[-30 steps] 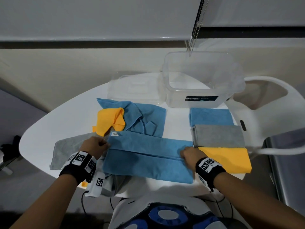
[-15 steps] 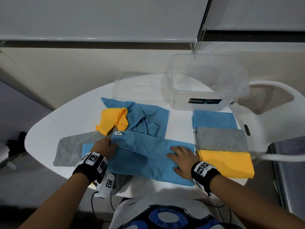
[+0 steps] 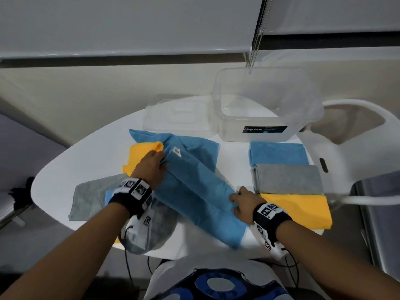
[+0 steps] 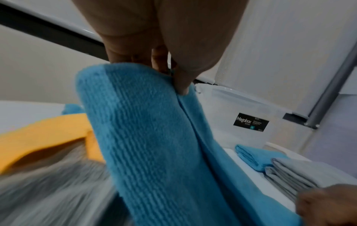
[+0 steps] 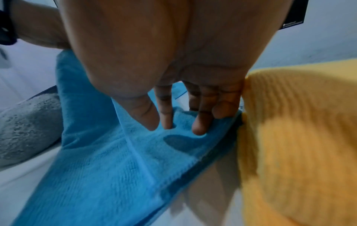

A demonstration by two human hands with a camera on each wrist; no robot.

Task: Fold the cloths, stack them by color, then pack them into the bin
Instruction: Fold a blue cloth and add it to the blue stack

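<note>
Across the white oval table (image 3: 65,169), a long ribbed blue microfibre cloth (image 3: 194,191) is lying as a diagonal folded strip. The left hand (image 3: 151,167) is pinching its far end; the right hand (image 3: 242,204) is gripping its near end, beside folded blue (image 3: 279,153), grey (image 3: 287,178) and yellow (image 3: 303,208) cloths before the clear plastic bin (image 3: 266,109).

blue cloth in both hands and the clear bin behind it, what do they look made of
Blue cloth: soft ribbed terry, probably microfibre; fine pile ridges show and it drapes limply between left hand and right hand.
Clear bin: see-through, glossy, rigid plastic, apparently; the table shows through its walls.
</note>
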